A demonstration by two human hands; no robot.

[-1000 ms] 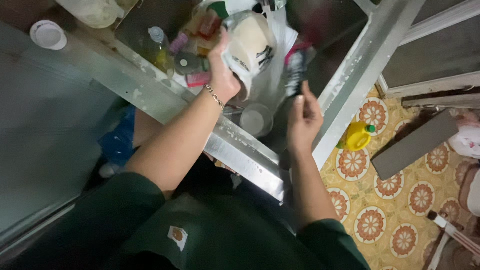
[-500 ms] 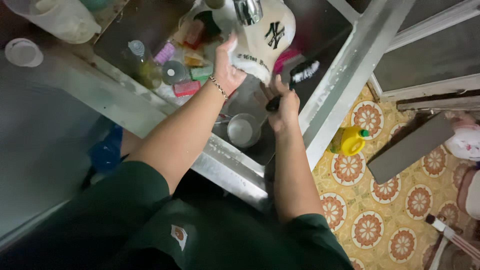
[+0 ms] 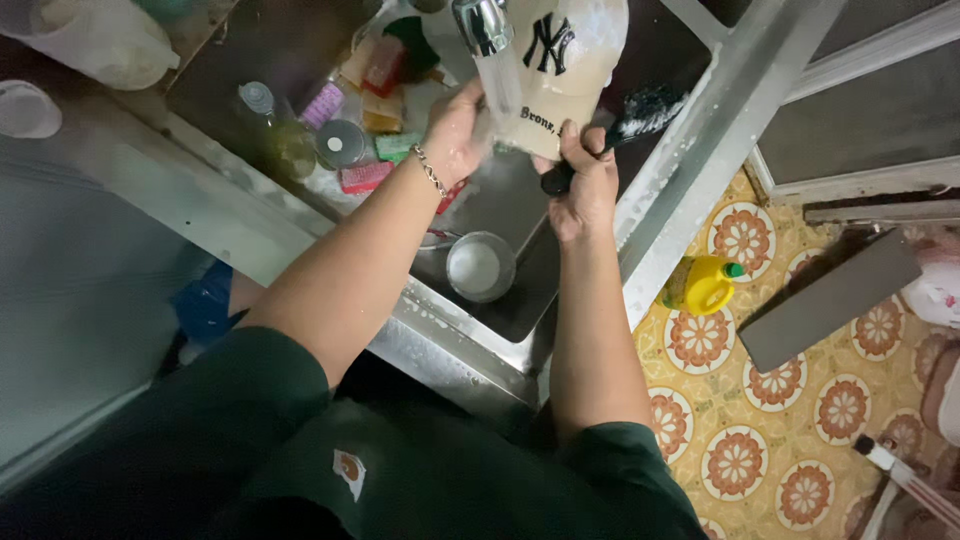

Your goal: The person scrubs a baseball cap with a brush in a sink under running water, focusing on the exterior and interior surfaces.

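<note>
A cream baseball cap [image 3: 565,70] with dark stitching hangs under the chrome faucet [image 3: 482,25], over a steel sink [image 3: 655,225]. My left hand [image 3: 455,130], with a bracelet on the wrist, grips the cap's left side. My right hand [image 3: 585,185] is closed around the dark handle of a scrubbing brush [image 3: 640,112]. Its fingers also press against the lower edge of the cap. The brush's sudsy bristles point up to the right, beside the cap.
A small metal bowl [image 3: 480,265] sits in the basin below the hands. A clear bottle [image 3: 270,125], a round tin [image 3: 340,143] and coloured sponges [image 3: 365,175] crowd the sink's left side. On the patterned floor lie a yellow bottle [image 3: 700,285] and a grey board [image 3: 830,300].
My right hand rose from below the sink rim to the cap, now gripping the brush. The cap has come under the faucet, with my left hand still on it.
</note>
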